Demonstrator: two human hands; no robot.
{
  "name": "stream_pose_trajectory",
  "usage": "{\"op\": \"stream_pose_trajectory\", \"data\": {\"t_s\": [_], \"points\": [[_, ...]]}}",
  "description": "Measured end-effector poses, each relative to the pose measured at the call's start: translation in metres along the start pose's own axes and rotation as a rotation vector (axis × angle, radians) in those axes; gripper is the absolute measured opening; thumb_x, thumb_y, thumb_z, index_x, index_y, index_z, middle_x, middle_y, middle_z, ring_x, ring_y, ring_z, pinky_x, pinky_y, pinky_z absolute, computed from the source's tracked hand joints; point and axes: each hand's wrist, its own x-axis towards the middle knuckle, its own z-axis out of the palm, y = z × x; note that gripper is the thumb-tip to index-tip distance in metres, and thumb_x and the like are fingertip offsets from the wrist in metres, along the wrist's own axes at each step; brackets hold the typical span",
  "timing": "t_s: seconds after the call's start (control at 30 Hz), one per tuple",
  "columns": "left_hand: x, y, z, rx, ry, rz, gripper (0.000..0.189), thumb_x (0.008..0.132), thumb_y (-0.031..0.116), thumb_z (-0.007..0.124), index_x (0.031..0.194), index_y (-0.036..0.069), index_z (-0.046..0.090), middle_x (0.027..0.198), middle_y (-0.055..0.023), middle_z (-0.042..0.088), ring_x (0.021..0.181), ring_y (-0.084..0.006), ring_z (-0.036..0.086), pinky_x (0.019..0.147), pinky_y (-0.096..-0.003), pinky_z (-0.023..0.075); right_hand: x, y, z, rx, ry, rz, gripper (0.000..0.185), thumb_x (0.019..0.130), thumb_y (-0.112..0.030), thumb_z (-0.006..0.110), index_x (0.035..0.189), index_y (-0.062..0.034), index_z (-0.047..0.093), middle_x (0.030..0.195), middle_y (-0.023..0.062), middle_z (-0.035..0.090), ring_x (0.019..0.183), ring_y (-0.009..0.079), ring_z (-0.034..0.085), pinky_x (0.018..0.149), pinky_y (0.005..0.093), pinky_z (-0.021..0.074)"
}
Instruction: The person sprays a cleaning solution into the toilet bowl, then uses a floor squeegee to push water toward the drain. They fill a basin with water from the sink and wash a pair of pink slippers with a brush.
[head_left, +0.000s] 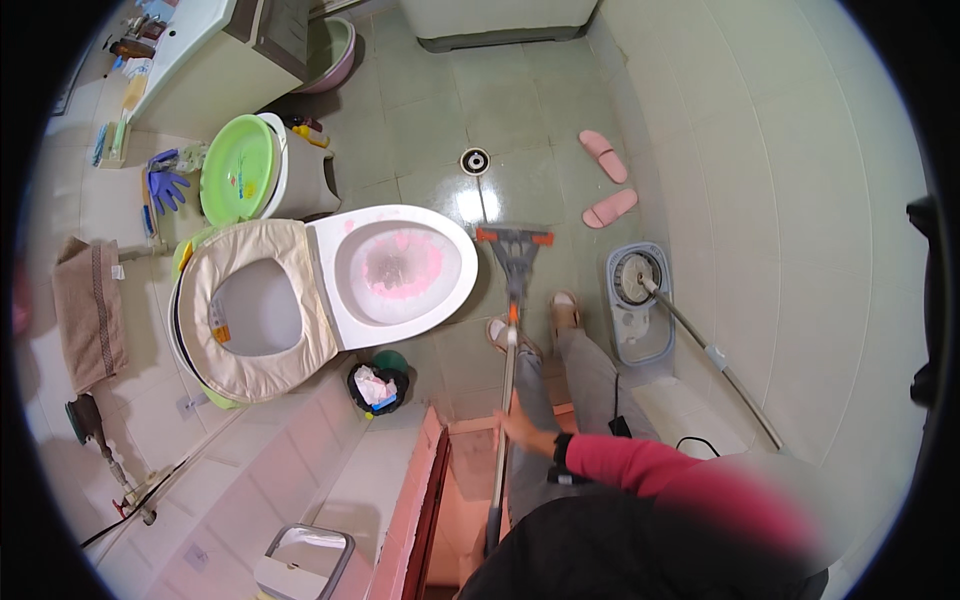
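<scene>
My right hand (519, 426) is closed around the metal pole (508, 375) of a long-handled floor mop. Its flat grey head (517, 251) with orange ends lies on the wet-looking tiles, just past the rim of the toilet bowl (463, 270). Lower down, my left hand (472, 559) is at the dark grip end (493, 529) of the same pole, partly hidden by my body and dark clothing. Pink foam or liquid (401, 262) coats the inside of the bowl. The toilet's raised seat wears a cream fabric cover (315, 322).
A floor drain (475, 161) sits beyond the mop head. To the right are pink slippers (609, 208) and a mop bucket (639, 330) with another mop (709, 349) leaning out. On the left stand a green basin (236, 169), a waste bin (379, 386) and a pink door frame (420, 480).
</scene>
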Motion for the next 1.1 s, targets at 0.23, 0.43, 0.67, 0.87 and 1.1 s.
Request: {"op": "stream_pose_trajectory", "data": {"t_s": [0.23, 0.43, 0.67, 0.87, 1.1], "points": [[0.045, 0.070, 0.010, 0.096, 0.041, 0.129, 0.065, 0.080, 0.023, 0.064, 0.139, 0.012, 0.040, 0.068, -0.0273, 0.060, 0.061, -0.0416, 0.061, 0.055, -0.0496, 0.0479, 0.041, -0.093, -0.040, -0.014, -0.013, -0.011, 0.066, 0.094, -0.009, 0.043, 0.143, -0.0266, 0.004, 0.066, 0.0101, 0.047, 0.045, 0.0206, 0.051, 0.039, 0.0374, 0.0490], [0.137, 0.261, 0.045, 0.024, 0.318, 0.531, 0.065, 0.080, 0.022, 0.063, 0.139, 0.011, 0.039, 0.061, -0.0242, 0.059, 0.054, -0.0434, 0.058, 0.050, -0.0515, 0.0462, 0.130, -0.279, -0.101, -0.137, 0.029, -0.092, 0.053, 0.094, -0.013, 0.044, 0.137, -0.0230, 0.014, 0.061, 0.0097, 0.045, 0.043, 0.0202, 0.049, 0.037, 0.0366, 0.0472], [0.186, 0.433, 0.011, 0.035, 0.421, 0.690, 0.056, 0.083, 0.023, 0.061, 0.133, 0.003, 0.043, 0.063, -0.0233, 0.060, 0.058, -0.0425, 0.060, 0.050, -0.0500, 0.0456, 0.185, -0.460, -0.141, -0.287, 0.017, -0.206, 0.028, 0.095, -0.019, 0.045, 0.114, -0.0161, 0.025, 0.060, 0.0107, 0.047, 0.045, 0.0220, 0.051, 0.039, 0.0400, 0.0467], [0.222, 0.436, -0.009, 0.087, 0.495, 0.577, 0.053, 0.084, 0.026, 0.061, 0.131, 0.007, 0.047, 0.068, -0.0245, 0.062, 0.060, -0.0432, 0.061, 0.054, -0.0506, 0.0476, 0.246, -0.456, -0.142, -0.141, 0.014, -0.205, 0.024, 0.096, -0.019, 0.042, 0.112, -0.0130, 0.026, 0.055, 0.0123, 0.050, 0.040, 0.0251, 0.053, 0.034, 0.0381, 0.0415], [0.082, 0.277, -0.004, 0.083, 0.334, 0.117, 0.057, 0.083, 0.028, 0.063, 0.136, 0.016, 0.046, 0.066, -0.0210, 0.063, 0.058, -0.0391, 0.063, 0.054, -0.0458, 0.0497, 0.115, -0.265, -0.049, -0.178, -0.086, 0.044, 0.064, 0.096, -0.012, 0.040, 0.143, -0.0273, -0.001, 0.063, 0.0094, 0.048, 0.042, 0.0221, 0.052, 0.037, 0.0384, 0.0479]]}}
